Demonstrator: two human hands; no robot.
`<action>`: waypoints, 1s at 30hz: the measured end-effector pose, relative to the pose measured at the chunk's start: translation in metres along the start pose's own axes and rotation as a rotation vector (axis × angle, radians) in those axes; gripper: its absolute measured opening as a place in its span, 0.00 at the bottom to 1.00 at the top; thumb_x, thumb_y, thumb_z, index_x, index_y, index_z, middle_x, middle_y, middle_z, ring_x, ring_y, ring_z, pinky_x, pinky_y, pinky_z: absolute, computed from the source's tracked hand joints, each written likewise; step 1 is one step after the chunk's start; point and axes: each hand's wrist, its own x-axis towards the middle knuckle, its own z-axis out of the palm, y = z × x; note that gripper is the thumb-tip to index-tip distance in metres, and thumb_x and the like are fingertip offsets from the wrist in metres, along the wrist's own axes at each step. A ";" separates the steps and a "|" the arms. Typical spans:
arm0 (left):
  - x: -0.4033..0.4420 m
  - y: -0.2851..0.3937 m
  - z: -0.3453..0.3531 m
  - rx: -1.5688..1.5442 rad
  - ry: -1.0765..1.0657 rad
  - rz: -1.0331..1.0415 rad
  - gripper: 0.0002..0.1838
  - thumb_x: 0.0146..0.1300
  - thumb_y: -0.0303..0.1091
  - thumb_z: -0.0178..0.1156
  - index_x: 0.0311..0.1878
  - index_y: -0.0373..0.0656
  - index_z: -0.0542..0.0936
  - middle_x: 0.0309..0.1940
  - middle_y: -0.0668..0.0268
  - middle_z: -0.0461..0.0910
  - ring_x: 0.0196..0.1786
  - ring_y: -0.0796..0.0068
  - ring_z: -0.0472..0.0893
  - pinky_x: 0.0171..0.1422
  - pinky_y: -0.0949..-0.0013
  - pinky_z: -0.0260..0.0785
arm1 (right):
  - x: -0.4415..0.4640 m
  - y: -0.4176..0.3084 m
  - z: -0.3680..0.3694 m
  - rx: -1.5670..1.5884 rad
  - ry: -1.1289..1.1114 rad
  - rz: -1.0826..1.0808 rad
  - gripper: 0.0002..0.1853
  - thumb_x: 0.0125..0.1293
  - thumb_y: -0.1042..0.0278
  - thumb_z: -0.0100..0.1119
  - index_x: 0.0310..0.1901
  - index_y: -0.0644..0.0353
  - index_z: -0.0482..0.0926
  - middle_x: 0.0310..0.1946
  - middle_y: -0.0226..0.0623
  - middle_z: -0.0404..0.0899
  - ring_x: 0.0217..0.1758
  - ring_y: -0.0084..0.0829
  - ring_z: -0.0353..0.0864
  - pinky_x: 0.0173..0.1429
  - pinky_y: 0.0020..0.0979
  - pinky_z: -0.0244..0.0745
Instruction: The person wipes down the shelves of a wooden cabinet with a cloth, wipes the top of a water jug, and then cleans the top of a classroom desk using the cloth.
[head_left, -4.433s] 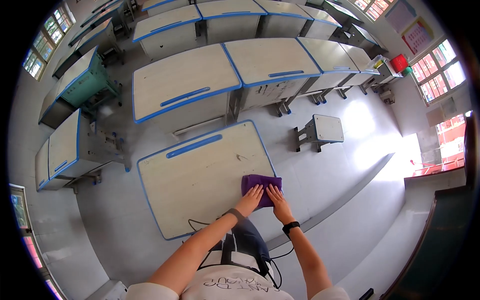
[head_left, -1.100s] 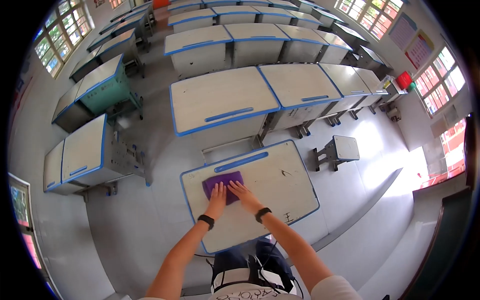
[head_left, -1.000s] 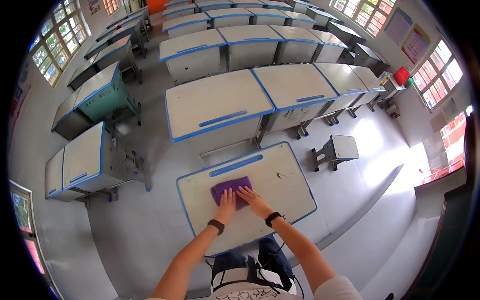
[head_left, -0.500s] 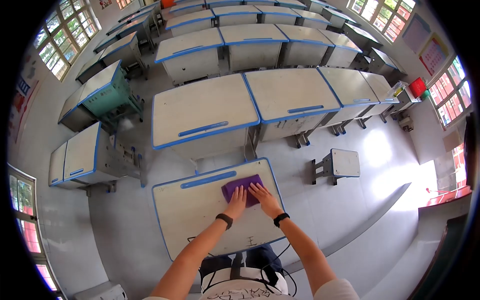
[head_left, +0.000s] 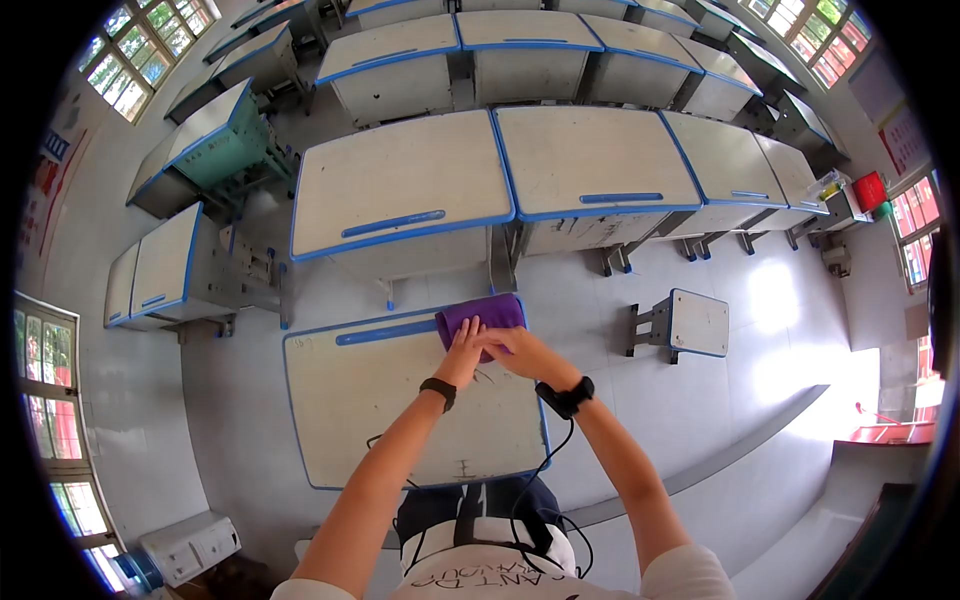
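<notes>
A folded purple cloth lies on the nearest desk, at its far right edge and over the end of the blue pencil groove. My left hand rests on the cloth's left part, its fingers stretched out flat. My right hand is turned inward, with bent fingers closed on the cloth's near side and their tips against my left hand. What lies under the right fingers is partly hidden. Each wrist wears a dark band.
Beyond the near desk stands a row of joined desks with blue edges, and more rows lie behind. A small stool is to the right. More desks stand at left. A thin black cable hangs by my right forearm.
Both hands and the cloth have moved to the desk's far edge. My right hand has turned from lying flat to pointing left, its fingers now bent beside my left hand.
</notes>
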 end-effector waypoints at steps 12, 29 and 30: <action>-0.067 0.049 0.019 0.021 0.077 0.005 0.34 0.61 0.20 0.48 0.72 0.31 0.53 0.74 0.45 0.48 0.77 0.45 0.50 0.79 0.51 0.47 | -0.100 -0.329 -0.023 0.311 0.444 -1.281 0.06 0.61 0.77 0.54 0.27 0.66 0.76 0.25 0.39 0.73 0.26 0.34 0.74 0.33 0.32 0.71; -0.203 0.019 0.044 0.240 0.078 0.228 0.32 0.62 0.27 0.50 0.70 0.32 0.59 0.72 0.45 0.54 0.74 0.48 0.56 0.76 0.54 0.54 | -0.125 -0.424 0.086 -0.345 0.713 -1.285 0.05 0.52 0.75 0.55 0.22 0.64 0.76 0.21 0.40 0.76 0.23 0.33 0.77 0.36 0.31 0.81; -0.214 0.009 0.056 0.196 0.139 0.227 0.33 0.60 0.26 0.52 0.70 0.31 0.59 0.72 0.45 0.54 0.75 0.48 0.56 0.76 0.54 0.53 | -0.120 -0.430 0.094 -0.346 0.714 -1.303 0.05 0.52 0.75 0.55 0.22 0.64 0.76 0.21 0.40 0.77 0.22 0.33 0.77 0.35 0.31 0.81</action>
